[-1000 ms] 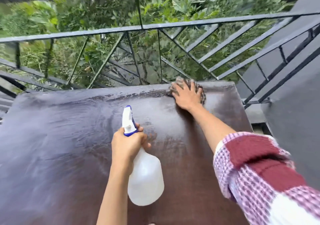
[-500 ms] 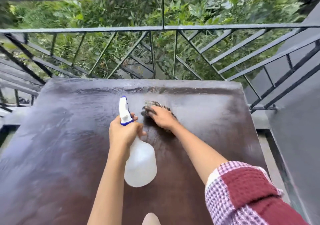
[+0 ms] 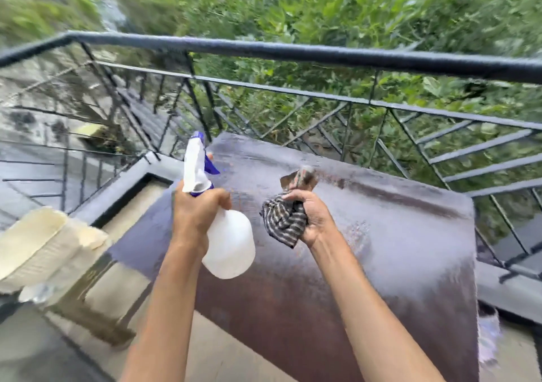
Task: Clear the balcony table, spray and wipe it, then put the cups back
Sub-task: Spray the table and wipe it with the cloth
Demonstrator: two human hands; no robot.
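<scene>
Left hand (image 3: 199, 214) is gripping the spray bottle (image 3: 231, 246), right hand (image 3: 313, 217) is clutching the cloth (image 3: 281, 223) over the wet desk (image 3: 381, 249); wiping seemingly ending, cups awaiting return.

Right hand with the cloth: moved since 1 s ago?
Yes. The right hand has come back from the far edge of the table by the railing toward its middle, gripping the cloth bunched and seemingly lifted off the surface.

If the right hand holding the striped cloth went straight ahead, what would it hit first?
Likely the black metal railing beyond the far edge of the wet brown tabletop; the right hand, gripping the striped cloth, points across bare surface. Its height above the table is unclear.
</scene>
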